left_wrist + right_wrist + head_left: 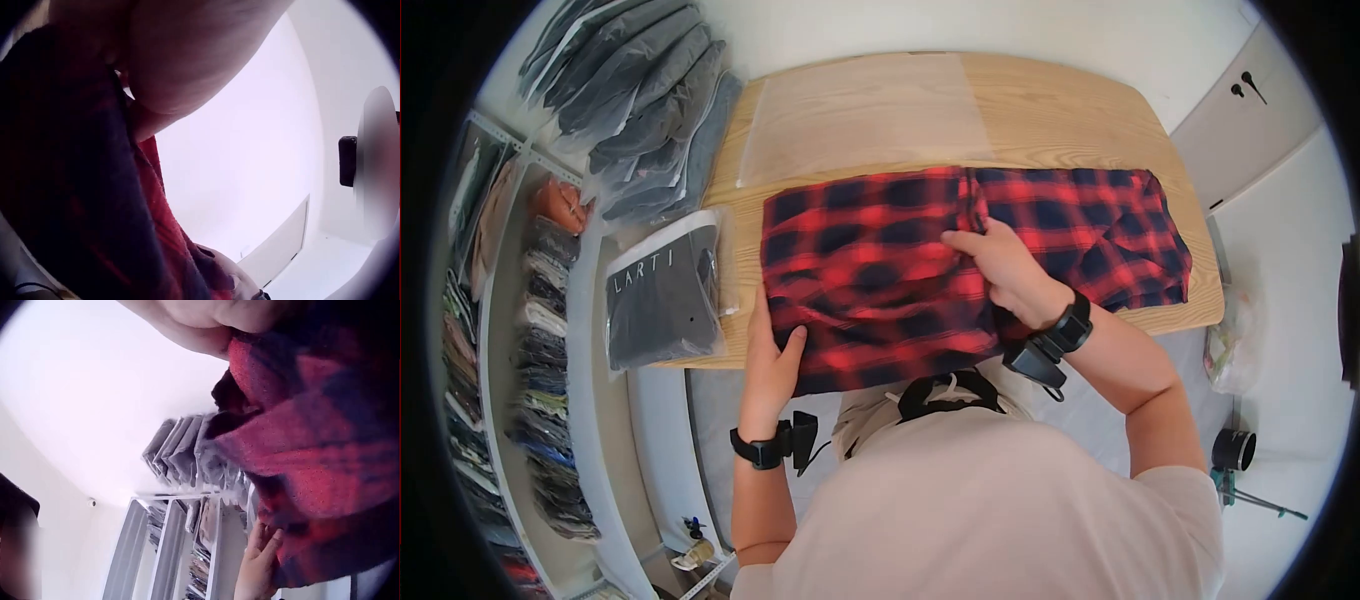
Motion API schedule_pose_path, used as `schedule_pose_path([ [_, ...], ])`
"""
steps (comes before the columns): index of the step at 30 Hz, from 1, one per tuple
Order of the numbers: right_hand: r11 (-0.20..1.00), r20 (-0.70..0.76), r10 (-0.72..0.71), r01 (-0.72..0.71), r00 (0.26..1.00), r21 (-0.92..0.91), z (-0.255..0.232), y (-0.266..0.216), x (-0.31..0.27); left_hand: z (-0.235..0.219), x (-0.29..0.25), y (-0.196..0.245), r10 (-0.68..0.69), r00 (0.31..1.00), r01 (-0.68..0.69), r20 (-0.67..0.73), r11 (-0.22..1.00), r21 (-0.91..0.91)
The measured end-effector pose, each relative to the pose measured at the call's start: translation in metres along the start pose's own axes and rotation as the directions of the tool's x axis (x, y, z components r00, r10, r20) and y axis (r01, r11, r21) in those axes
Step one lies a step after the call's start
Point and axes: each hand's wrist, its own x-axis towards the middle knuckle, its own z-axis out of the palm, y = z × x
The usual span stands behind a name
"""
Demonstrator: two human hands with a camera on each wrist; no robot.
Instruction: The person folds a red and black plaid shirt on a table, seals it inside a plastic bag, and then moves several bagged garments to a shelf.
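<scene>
A red and navy plaid garment (870,270) lies across the table, its left part folded into a thicker rectangle and its flatter part (1090,230) stretching right. The left hand (772,360) holds the near left edge, thumb on top and fingers along the side. At the inner edge of the folded part, the right hand (1012,268) pinches the cloth between thumb and fingers; some fingertips are hidden by fabric. In the right wrist view, cloth (312,456) hangs in loose folds, with the left hand (257,559) at its lower edge.
A clear plastic sheet (860,110) lies at the back of the wooden table (1080,110). On the left are a bagged dark garment (665,295) and a stack of bagged clothes (640,110). Shelves (605,380) of folded clothes stand farther left.
</scene>
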Motion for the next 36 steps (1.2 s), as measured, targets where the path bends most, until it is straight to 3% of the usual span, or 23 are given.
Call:
schedule_pose_path([
  [1, 1.0, 0.006, 0.003, -0.003, 1.0, -0.007, -0.004, -0.002, 0.001, 0.003, 0.004, -0.004, -0.006, 1.0, 0.006, -0.007, 1.0, -0.004],
  [3, 0.996, -0.119, -0.092, 0.093, 0.989, 0.006, -0.013, -0.009, -0.001, 0.012, 0.013, -0.012, 0.079, 0.997, -0.074, -0.007, 0.959, 0.272],
  [7, 0.996, -0.168, 0.021, -0.007, 0.986, 0.087, -0.027, -0.007, 0.0, 0.019, 0.019, 0.008, 0.063, 0.998, -0.059, -0.011, 0.969, 0.24],
  [9, 0.994, -0.142, 0.025, -0.01, 0.99, 0.106, -0.021, -0.019, -0.003, 0.019, 0.012, 0.03, 0.293, 0.914, -0.175, -0.279, 0.908, 0.38],
  [10, 0.992, -0.115, 0.031, -0.016, 0.993, 0.128, -0.016, -0.027, -0.007, 0.016, 0.005, 0.035, 0.291, 0.916, -0.176, -0.275, 0.91, 0.376],
  [11, 0.991, -0.122, 0.039, -0.022, 0.992, 0.13, -0.007, -0.037, -0.01, 0.013, -0.006, 0.04, 0.521, 0.842, -0.472, -0.138, 0.836, 0.279],
  [12, 0.988, -0.065, 0.018, -0.008, 0.998, 0.152, 0.007, -0.049, -0.012, 0.011, -0.015, 0.044, 0.723, 0.69, -0.713, -0.033, 0.688, 0.136],
  [14, 0.987, 0.009, 0.001, -0.002, 1.0, 0.16, 0.037, -0.07, -0.014, 0.02, -0.021, 0.064, 0.848, 0.515, -0.851, 0.121, 0.523, -0.044],
  [18, 0.981, 0.144, -0.09, 0.063, 0.985, 0.182, 0.102, -0.091, -0.01, 0.052, -0.017, 0.082, 0.806, 0.555, -0.794, 0.206, 0.587, -0.158],
  [20, 0.995, 0.173, -0.098, 0.092, 0.98, 0.042, 0.126, -0.099, -0.011, 0.059, -0.011, 0.09, 0.604, 0.67, -0.665, 0.431, 0.747, -0.014],
  [21, 0.995, 0.175, -0.098, 0.091, 0.98, 0.044, 0.132, -0.099, -0.011, 0.067, -0.007, 0.081, 0.526, 0.709, -0.64, 0.469, 0.759, 0.116],
  [23, 0.992, 0.25, -0.122, 0.11, 0.961, 0.062, 0.143, -0.099, -0.011, 0.069, 0.006, 0.074, 0.417, 0.859, -0.504, 0.297, 0.792, 0.344],
  [25, 0.988, 0.32, -0.15, 0.131, 0.935, 0.081, 0.148, -0.099, -0.01, 0.069, 0.018, 0.034, 0.568, 0.822, -0.483, -0.035, 0.728, 0.486],
  [27, 0.986, 0.354, -0.165, 0.142, 0.921, 0.091, 0.146, -0.095, -0.006, 0.063, 0.021, -0.022, 0.213, 0.975, -0.152, -0.065, 0.85, 0.505],
  [28, 0.975, 0.328, -0.211, 0.174, 0.921, 0.138, 0.141, -0.087, 0.0, 0.055, 0.021, -0.016, 0.212, 0.975, -0.151, -0.066, 0.85, 0.505],
  [30, 0.962, 0.303, -0.252, 0.204, 0.919, 0.182, 0.126, -0.067, 0.012, 0.038, 0.015, -0.005, 0.235, 0.961, -0.179, -0.149, 0.931, 0.319],
  [31, 0.959, 0.27, -0.263, 0.222, 0.926, 0.174, 0.112, -0.055, 0.018, 0.038, 0.013, -0.02, 0.325, 0.938, -0.265, -0.12, 0.897, 0.354],
  [32, 0.957, 0.237, -0.274, 0.239, 0.932, 0.167, 0.098, -0.042, 0.025, 0.036, 0.013, -0.016, 0.322, 0.939, -0.261, -0.122, 0.897, 0.355],
  [34, 0.982, 0.149, -0.182, 0.172, 0.972, 0.077, 0.067, -0.018, 0.038, 0.032, 0.013, -0.003, 0.31, 0.938, -0.283, -0.157, 0.943, 0.175],
  [35, 0.991, 0.149, -0.124, 0.116, 0.981, 0.064, 0.046, -0.001, 0.048, 0.032, 0.012, -0.007, 0.308, 0.938, -0.279, -0.16, 0.944, 0.177],
  [36, 0.997, 0.147, -0.066, 0.059, 0.987, 0.052, 0.043, 0.002, 0.047, 0.034, 0.01, -0.013, 0.345, 0.932, -0.299, -0.115, 0.906, 0.299],
])
